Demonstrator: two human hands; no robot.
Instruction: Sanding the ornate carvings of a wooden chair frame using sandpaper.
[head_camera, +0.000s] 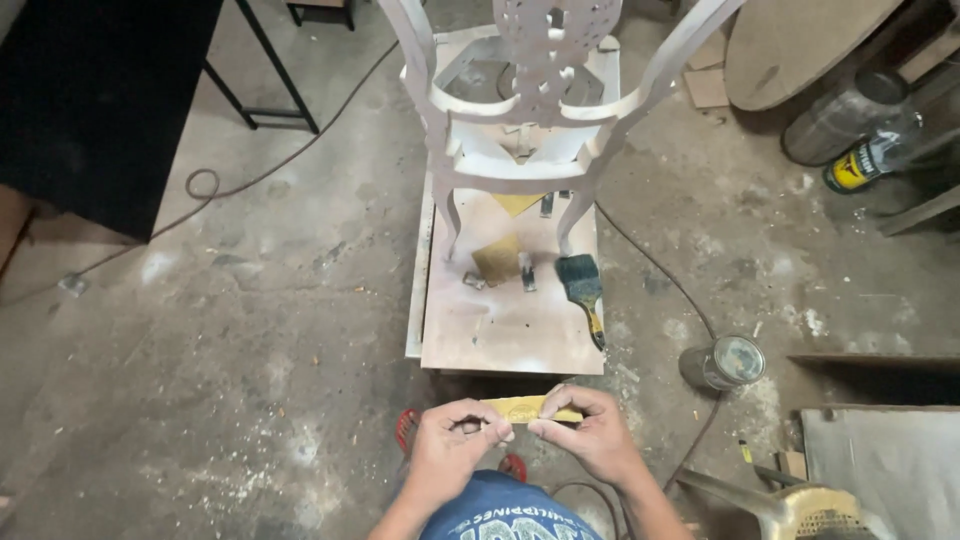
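Low in the head view, both of my hands hold a small yellow-brown piece of sandpaper in front of my knee. My left hand pinches its left end and my right hand pinches its right end. Ahead of them a pale unfinished wooden chair stands on a flat board laid on the floor. Lying on that board are another sheet of sandpaper, a dark-bristled paintbrush and small metal scrapers.
An open metal can stands on the dusty concrete floor right of the board. Cables snake across the floor. A dark table on black metal legs fills the upper left. Round wooden panels and plastic bottles sit at the upper right.
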